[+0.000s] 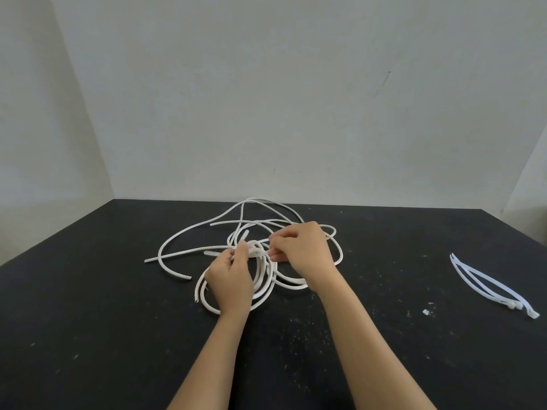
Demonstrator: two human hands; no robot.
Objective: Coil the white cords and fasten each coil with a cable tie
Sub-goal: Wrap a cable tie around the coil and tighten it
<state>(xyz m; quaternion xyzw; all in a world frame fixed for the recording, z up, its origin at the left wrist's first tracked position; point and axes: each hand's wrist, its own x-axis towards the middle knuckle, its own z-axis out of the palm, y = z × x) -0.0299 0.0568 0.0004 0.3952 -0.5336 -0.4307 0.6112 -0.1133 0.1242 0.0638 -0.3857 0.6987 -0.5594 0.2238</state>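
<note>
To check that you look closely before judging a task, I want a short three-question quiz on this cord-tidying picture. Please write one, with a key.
1. True or false: the spare cable ties lie on the table, off to the right, and no hand touches them.
2. Look at the left hand and the right hand. Which of them grip the white cords? A: left only. B: right only. C: both.
3. Fill in: the table top is ___ in colour.

Key: 1 true; 2 C; 3 black.
</note>
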